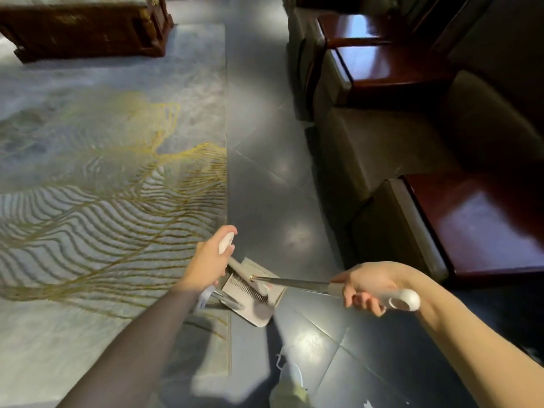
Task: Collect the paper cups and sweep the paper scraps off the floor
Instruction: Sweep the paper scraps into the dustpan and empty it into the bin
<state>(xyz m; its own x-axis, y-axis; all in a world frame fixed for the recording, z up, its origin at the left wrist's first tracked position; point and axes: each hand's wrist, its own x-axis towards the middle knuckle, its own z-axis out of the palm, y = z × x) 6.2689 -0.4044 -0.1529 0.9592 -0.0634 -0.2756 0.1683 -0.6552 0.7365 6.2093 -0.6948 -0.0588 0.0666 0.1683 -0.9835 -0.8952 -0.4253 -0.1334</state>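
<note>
My left hand [209,262] grips the white top of the dustpan's long handle [226,243]. The pale dustpan [255,301] stands low on the dark tiled floor, beside the carpet edge. My right hand [365,288] holds the broom's white handle end [403,300]; its metal shaft [294,282] runs left and down to the broom head [253,290], whose dark bristles lie in the dustpan. No paper cups or paper scraps show clearly in this view.
A grey carpet with gold lines [112,178] covers the left. A dark tiled strip [265,160] runs up the middle. Brown armchairs [382,148] and glossy red-brown side tables [482,225] line the right. A dark wooden cabinet [85,28] stands far left. My shoe [290,381] is below.
</note>
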